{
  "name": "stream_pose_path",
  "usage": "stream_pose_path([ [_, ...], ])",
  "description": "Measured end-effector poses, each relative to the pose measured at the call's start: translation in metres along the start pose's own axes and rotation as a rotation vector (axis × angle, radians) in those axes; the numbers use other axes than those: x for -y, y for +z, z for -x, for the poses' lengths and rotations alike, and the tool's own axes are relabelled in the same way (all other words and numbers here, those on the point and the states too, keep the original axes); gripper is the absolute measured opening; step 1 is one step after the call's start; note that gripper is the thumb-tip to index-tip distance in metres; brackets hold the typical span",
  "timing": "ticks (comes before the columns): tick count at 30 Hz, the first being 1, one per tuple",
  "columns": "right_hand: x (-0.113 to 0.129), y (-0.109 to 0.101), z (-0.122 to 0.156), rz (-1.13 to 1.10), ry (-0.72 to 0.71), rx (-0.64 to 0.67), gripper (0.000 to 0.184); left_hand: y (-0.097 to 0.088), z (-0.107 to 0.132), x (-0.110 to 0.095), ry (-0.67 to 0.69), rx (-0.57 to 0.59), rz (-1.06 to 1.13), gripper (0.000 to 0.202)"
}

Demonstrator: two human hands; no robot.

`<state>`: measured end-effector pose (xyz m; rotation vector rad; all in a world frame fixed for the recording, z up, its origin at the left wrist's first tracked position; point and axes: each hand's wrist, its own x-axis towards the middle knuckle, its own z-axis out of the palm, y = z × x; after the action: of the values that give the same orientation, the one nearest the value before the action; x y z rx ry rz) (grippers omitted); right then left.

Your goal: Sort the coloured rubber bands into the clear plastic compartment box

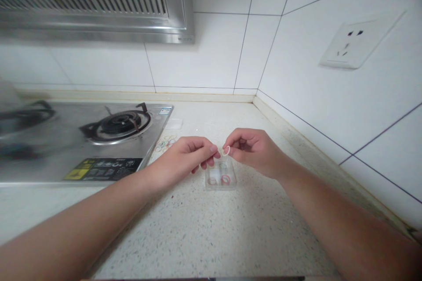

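Note:
My right hand (255, 151) pinches a small white rubber band (227, 151) between thumb and forefinger, holding it above a clear plastic box. Close by on the left, my left hand (194, 151) has its thumb pressed to its forefinger; whatever may be between them is too small to make out. Beneath both hands stands the divided clear box (221, 187). Red bands (225, 179) lie in its near right compartment and brownish bands (211, 181) in the near left. Something greenish shows in a far compartment, partly hidden by my fingers.
A loose pile of coloured bands (165, 142) lies beside the gas stove (70, 140), left of my left hand. Behind the pile rests a flat clear plastic piece (174, 124). Tiled walls meet at the counter's back corner, under a range hood (180, 17).

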<state>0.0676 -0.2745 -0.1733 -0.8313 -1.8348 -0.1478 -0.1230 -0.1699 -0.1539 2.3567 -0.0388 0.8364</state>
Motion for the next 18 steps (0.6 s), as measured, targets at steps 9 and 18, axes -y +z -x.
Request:
stream_pose_path([
  [9, 0.0032, 0.0029, 0.0017, 0.098, -0.044, -0.066, 0.015, 0.0026, 0.0003, 0.0006, -0.019, 0.061, 0.057, 0.033],
  [18, 0.0008, 0.0031, 0.0013, 0.113, -0.058, -0.044, 0.015, 0.0023, 0.0005, -0.0046, -0.005, 0.017, 0.033, 0.032],
])
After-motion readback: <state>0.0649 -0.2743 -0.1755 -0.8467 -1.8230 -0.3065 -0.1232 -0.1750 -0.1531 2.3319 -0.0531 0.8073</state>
